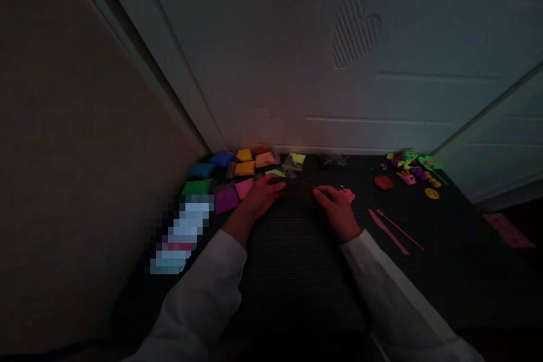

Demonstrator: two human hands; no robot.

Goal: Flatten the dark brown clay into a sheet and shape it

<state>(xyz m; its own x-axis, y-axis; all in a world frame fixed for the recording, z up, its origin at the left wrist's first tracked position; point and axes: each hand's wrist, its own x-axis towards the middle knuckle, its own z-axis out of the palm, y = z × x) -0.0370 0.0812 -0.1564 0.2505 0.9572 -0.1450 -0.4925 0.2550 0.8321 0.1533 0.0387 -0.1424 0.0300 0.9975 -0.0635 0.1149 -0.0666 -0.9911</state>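
Note:
Between my two hands is a dark, flat thing, whose kind the dim light hides. My left hand is closed on its left edge, fingers bent around it. At the opposite edge my right hand pinches it between thumb and fingers. A small pink, bumpy clay piece lies just beyond my right hand. Close to my left hand are a pink clay packet and a light green one.
Several coloured clay packets, such as a purple one, line the back left. A blurred-out bright rectangle lies at left. Two pink modelling tools, a reddish lump and small clay figures are at right. A white panel borders the table's back.

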